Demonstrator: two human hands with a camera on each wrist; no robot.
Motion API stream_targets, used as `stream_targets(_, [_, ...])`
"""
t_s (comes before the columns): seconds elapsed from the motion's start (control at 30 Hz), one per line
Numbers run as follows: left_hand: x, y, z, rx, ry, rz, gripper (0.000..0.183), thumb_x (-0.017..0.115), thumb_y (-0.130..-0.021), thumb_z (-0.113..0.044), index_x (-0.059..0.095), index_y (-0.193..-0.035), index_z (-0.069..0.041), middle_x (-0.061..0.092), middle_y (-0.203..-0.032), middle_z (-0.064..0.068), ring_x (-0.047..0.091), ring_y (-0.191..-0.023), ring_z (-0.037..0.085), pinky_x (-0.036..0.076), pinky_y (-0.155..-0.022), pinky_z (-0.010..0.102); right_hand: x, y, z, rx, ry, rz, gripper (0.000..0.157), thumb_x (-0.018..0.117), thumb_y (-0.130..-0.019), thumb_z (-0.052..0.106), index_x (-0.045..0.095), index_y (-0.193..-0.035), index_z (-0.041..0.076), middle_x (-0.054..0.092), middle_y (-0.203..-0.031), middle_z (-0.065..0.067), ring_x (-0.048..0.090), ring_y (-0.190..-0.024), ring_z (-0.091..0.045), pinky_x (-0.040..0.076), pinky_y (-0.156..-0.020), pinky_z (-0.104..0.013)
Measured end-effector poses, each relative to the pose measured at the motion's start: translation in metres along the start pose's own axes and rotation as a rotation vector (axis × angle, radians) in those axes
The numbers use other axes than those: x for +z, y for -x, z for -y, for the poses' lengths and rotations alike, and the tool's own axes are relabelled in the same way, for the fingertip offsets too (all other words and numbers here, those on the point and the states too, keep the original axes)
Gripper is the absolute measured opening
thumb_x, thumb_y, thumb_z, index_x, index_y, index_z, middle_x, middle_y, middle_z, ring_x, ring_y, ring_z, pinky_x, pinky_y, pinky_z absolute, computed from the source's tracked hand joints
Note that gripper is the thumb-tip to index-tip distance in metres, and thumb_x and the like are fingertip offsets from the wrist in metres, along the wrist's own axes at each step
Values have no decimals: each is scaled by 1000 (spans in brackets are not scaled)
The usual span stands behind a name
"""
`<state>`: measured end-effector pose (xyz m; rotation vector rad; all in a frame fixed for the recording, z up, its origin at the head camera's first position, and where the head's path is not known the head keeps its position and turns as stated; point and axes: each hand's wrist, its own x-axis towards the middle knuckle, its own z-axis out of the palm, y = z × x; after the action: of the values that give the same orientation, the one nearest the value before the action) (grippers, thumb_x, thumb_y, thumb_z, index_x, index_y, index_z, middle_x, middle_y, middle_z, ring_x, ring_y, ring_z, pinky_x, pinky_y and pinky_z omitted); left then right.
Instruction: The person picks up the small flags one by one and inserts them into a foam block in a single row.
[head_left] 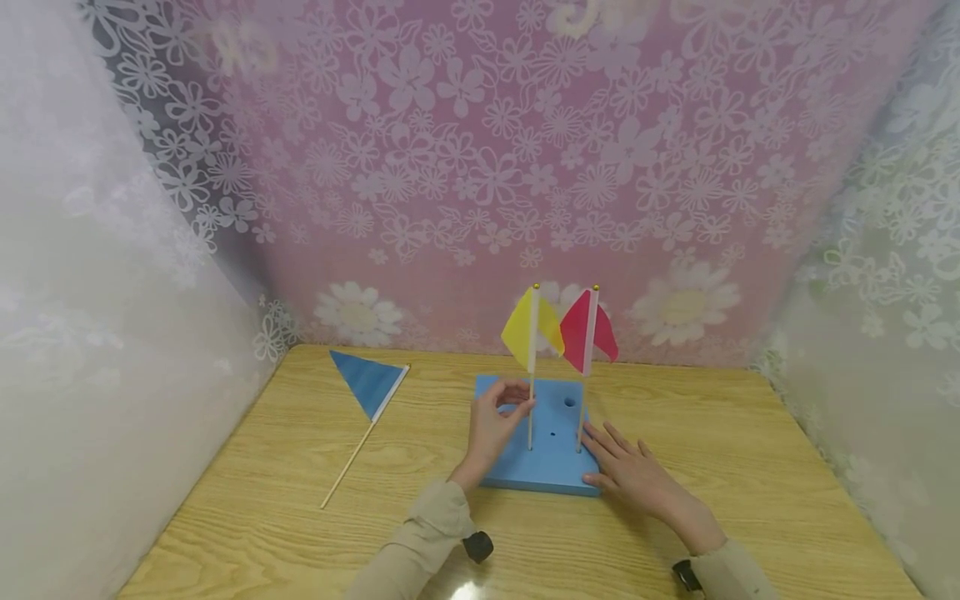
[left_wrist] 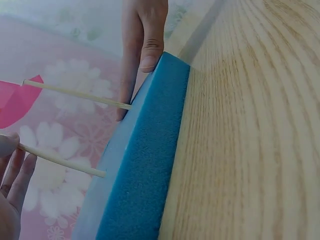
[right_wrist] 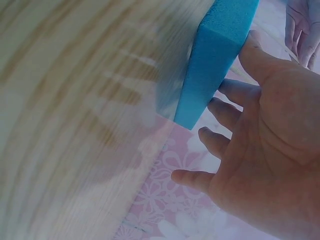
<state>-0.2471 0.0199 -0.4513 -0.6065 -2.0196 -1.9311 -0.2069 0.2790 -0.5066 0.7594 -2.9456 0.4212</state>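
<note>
A blue foam block [head_left: 517, 468] lies on the table with a yellow flag [head_left: 519, 327] and a red flag [head_left: 577, 332] standing upright in it. My left hand [head_left: 495, 423] pinches the yellow flag's wooden stick [left_wrist: 65, 161] between thumb and fingers, above where it enters the foam. With fingers spread, my right hand [head_left: 637, 477] rests against the block's right edge, close to the red flag's stick [left_wrist: 80, 94]. In the right wrist view its fingertips touch the foam's side [right_wrist: 212, 60]. A blue triangular flag [head_left: 369, 382] lies flat at the left.
The block's top has a larger dark hole [head_left: 569, 402] near the back and a small hole [head_left: 552, 434] near its middle. The wood-grain table [head_left: 262, 467] ends at a pink floral curtain [head_left: 450, 208] behind, with pale curtains [head_left: 112, 292] on both sides.
</note>
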Motion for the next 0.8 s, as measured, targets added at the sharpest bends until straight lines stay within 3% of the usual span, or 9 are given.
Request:
stream_targets(0.3, [2, 1, 3, -20, -40, 17, 21, 74, -91, -2, 67, -109, 7, 72, -103, 24, 70, -94, 41, 61, -74, 26, -8, 0, 8, 11, -13, 12, 66, 59, -100, 44, 46, -152, 5, 40, -158, -19, 31, -144, -50, 27, -100, -84])
stream_targets(0.6, [3, 3, 3, -43, -85, 10, 19, 75, -90, -1, 68, -106, 6, 72, -100, 22, 70, -92, 38, 58, -71, 20, -4, 0, 4, -22, 11, -14, 66, 54, -102, 48, 44, -154, 9, 39, -159, -13, 32, -145, -46, 30, -98, -84])
stream_targets(0.8, [8, -1, 26, -46, -103, 1, 19, 75, -89, 1, 69, -107, 3, 73, -99, 18, 71, -92, 34, 57, -69, 18, -13, -1, 12, 11, -13, 34, 65, 60, -101, 40, 44, -152, 4, 39, -159, -18, 30, -145, -50, 27, -100, -84])
